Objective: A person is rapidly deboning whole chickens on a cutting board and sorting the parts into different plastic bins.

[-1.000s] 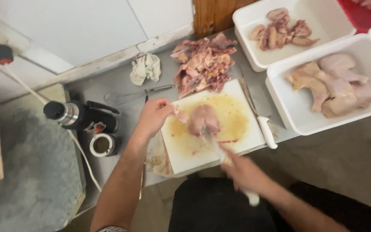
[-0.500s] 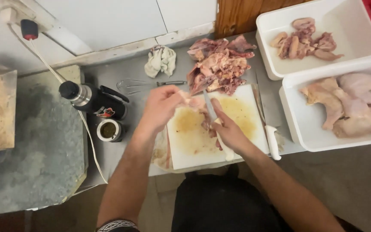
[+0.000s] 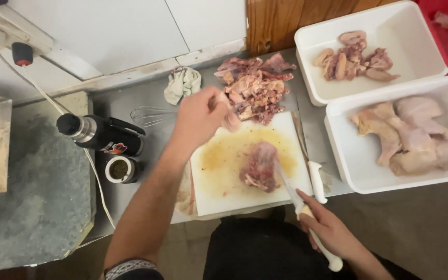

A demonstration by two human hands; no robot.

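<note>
A raw chicken carcass lies on the white cutting board. My right hand grips a white-handled knife near the board's front right corner, its blade reaching to the carcass. My left hand is raised above the board's far left part, pinching a small piece of chicken close to the pile of chicken scraps behind the board.
A second white-handled knife lies along the board's right edge. Two white tubs at right hold chicken pieces. A black thermos, a small cup, a whisk, a crumpled rag and a cable sit at left.
My left hand lifted off the carcass with a small piece and moved back toward the scrap pile. My right hand pulled back with the knife toward the board's front right corner.
</note>
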